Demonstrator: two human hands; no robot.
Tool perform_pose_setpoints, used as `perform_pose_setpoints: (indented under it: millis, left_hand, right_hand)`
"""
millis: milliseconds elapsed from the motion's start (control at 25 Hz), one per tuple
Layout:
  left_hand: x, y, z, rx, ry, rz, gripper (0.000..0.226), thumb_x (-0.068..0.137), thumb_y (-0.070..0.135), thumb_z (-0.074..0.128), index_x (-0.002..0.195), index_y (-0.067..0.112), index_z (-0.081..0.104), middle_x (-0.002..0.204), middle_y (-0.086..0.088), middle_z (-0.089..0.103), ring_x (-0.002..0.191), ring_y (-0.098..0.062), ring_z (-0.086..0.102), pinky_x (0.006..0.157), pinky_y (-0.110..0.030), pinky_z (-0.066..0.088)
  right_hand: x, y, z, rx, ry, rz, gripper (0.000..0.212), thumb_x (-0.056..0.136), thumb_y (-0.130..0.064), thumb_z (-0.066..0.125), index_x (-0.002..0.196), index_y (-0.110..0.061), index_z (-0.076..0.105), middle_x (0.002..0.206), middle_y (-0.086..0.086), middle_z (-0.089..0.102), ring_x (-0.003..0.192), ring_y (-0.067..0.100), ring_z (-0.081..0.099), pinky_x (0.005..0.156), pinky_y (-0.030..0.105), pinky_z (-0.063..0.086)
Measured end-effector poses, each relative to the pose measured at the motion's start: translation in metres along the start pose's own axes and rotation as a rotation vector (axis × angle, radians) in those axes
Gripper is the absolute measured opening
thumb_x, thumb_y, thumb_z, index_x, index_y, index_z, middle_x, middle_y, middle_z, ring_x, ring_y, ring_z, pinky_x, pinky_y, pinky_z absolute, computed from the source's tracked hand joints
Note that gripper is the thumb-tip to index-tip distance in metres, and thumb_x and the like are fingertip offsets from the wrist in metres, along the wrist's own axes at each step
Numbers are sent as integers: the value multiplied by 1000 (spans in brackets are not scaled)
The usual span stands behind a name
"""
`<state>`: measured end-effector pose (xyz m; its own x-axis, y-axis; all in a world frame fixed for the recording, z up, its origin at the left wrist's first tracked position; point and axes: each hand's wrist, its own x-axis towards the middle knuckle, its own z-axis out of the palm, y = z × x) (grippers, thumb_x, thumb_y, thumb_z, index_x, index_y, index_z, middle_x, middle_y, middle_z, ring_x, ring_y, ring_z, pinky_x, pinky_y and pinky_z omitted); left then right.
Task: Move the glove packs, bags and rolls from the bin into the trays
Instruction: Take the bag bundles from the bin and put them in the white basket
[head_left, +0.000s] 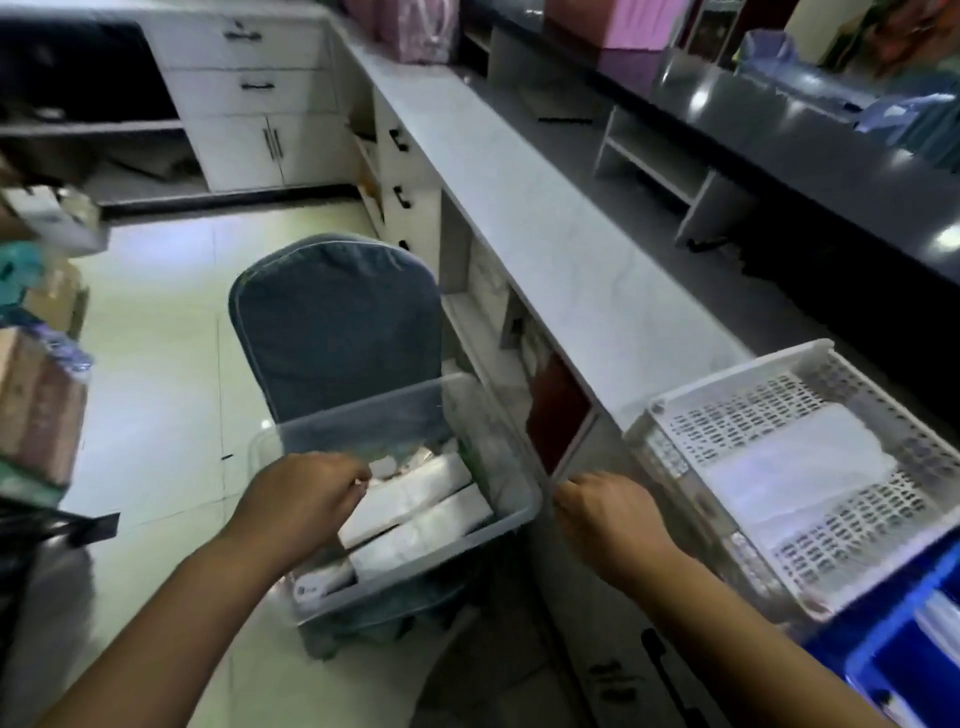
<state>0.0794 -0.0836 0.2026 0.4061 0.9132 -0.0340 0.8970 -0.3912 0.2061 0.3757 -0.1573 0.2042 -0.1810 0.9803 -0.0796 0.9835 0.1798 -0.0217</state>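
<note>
A clear plastic bin (519, 512) rests on a grey-covered chair (332, 322) below me. Inside it lie long white packs (415, 493) side by side, and a small white pack (322, 584) at the near end. My left hand (301, 499) reaches into the bin's left side with its fingers curled over the end of a white pack; whether it grips the pack is unclear. My right hand (608, 514) hovers between the bin and a white perforated tray (737, 400), fingers curled, with nothing visible in it. The tray holds a flat white bag (795, 462).
The tray sits on a pale counter (545, 218) running away on the right, with a blue tray (883, 660) at the near right corner. Drawers and cabinets (249, 88) line the back. Boxes (41, 405) are stacked at the left on the tiled floor.
</note>
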Motion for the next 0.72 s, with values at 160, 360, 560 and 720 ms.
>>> perform_pose_setpoints:
  millis: [160, 360, 560, 720]
  left_hand:
    - [-10, -61, 12, -27, -44, -77, 24, 92, 39, 46, 108, 36, 62, 108, 7, 70, 93, -16, 64, 64, -22, 35]
    - [-11, -104, 39, -88, -84, -202, 24, 89, 31, 51, 108, 35, 64, 111, 8, 70, 96, -19, 64, 64, -24, 35]
    - [-9, -136, 80, -135, -164, -354, 24, 90, 33, 49, 109, 35, 63, 105, 9, 70, 90, -14, 63, 60, -23, 36]
    - [23, -155, 111, -158, -179, -505, 24, 89, 33, 48, 109, 35, 62, 104, 8, 71, 90, -17, 64, 61, -24, 33]
  right_hand:
    - [39, -32, 32, 77, -67, 26, 21, 88, -30, 45, 87, -19, 62, 85, 2, 65, 77, 23, 59, 63, 34, 46]
    - [98, -42, 81, 127, -177, 31, 18, 87, -28, 51, 84, -15, 63, 88, 8, 69, 79, 29, 62, 62, 35, 45]
    - [185, -56, 153, 244, -373, -36, 21, 89, -29, 51, 103, -20, 63, 104, 6, 70, 91, 28, 64, 63, 29, 42]
    - [259, -69, 218, 300, -547, -75, 28, 88, -25, 53, 114, -19, 60, 118, 6, 64, 101, 27, 61, 79, 31, 48]
